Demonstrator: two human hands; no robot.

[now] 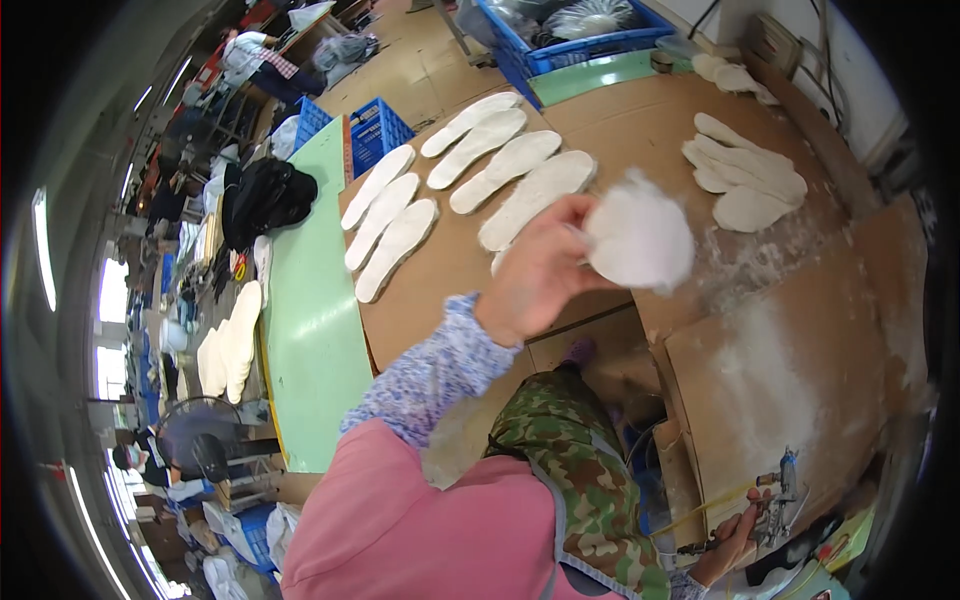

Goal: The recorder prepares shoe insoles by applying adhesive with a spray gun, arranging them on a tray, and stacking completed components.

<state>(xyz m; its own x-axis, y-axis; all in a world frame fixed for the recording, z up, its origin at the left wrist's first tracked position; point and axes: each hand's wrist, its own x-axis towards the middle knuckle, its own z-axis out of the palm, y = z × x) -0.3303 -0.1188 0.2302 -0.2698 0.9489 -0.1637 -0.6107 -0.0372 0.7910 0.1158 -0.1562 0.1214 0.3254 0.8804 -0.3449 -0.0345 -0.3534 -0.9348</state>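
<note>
My left hand is raised over the cardboard-covered table, its fingers closed on the edge of a white fluffy insole. Motion blurs that insole a little, and it is seen foreshortened. At the lower right, my right hand is wrapped round a metal spray gun with a hose attached. Beyond my left hand, several white insoles lie side by side on the brown cardboard. Left of those, 3 more insoles lie in a slanting row.
A loose pile of insoles sits at the right, with a smaller stack behind it. Whitish residue marks the cardboard. A green tabletop adjoins on the left. Blue crates stand at the back. A person is far left.
</note>
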